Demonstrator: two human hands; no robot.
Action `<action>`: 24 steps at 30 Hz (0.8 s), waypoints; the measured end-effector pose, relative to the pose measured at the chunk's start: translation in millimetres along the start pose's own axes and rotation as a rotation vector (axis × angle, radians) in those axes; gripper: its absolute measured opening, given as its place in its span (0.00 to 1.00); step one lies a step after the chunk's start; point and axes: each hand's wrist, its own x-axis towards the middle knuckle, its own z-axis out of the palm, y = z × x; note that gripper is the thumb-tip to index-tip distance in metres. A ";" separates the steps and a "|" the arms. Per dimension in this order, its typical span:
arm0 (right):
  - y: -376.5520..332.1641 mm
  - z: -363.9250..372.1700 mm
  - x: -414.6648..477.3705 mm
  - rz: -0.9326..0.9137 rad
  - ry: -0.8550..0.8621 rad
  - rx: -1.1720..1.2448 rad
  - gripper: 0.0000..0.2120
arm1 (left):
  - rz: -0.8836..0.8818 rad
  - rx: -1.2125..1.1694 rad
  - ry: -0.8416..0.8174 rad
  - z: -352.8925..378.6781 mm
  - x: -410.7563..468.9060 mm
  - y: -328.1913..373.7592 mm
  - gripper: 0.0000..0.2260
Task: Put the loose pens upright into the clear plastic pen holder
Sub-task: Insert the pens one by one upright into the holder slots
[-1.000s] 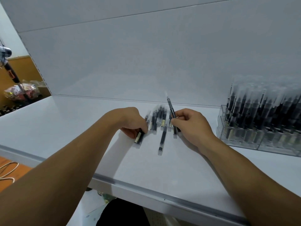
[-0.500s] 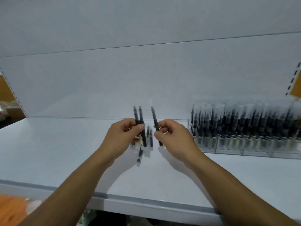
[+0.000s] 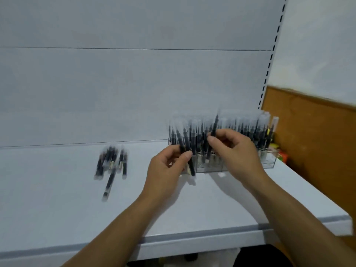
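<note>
After both left the pile (image 3: 112, 160), left hand (image 3: 165, 170) and right hand (image 3: 235, 153) grip pens (image 3: 183, 144).

forearms (image 3: 123, 228): both bare right to the frame edge — uncovered | left grip (image 3: 165, 166): bare | right grip (image 3: 237, 151): bare

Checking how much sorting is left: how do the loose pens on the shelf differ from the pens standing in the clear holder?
The loose pens lie flat on the shelf; the standing pens are upright in the clear holder. The loose pens are a small uneven bunch; the standing pens are many, packed closely. The loose pens sit mid-shelf, the standing pens at its right end. Both look dark with clear caps.
</note>
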 end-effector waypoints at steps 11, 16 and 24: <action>12.7 8.9 29.4 -0.070 -0.034 -0.308 0.04 | -0.119 -0.156 -0.055 3.0 -2.6 -7.9 0.04; 15.7 12.9 25.8 -0.032 -0.153 -0.523 0.07 | -0.116 -0.147 -0.060 2.5 -2.8 -7.4 0.06; 13.6 10.2 17.0 -0.012 -0.167 -0.498 0.04 | -0.092 -0.062 -0.085 2.3 -3.5 -6.0 0.04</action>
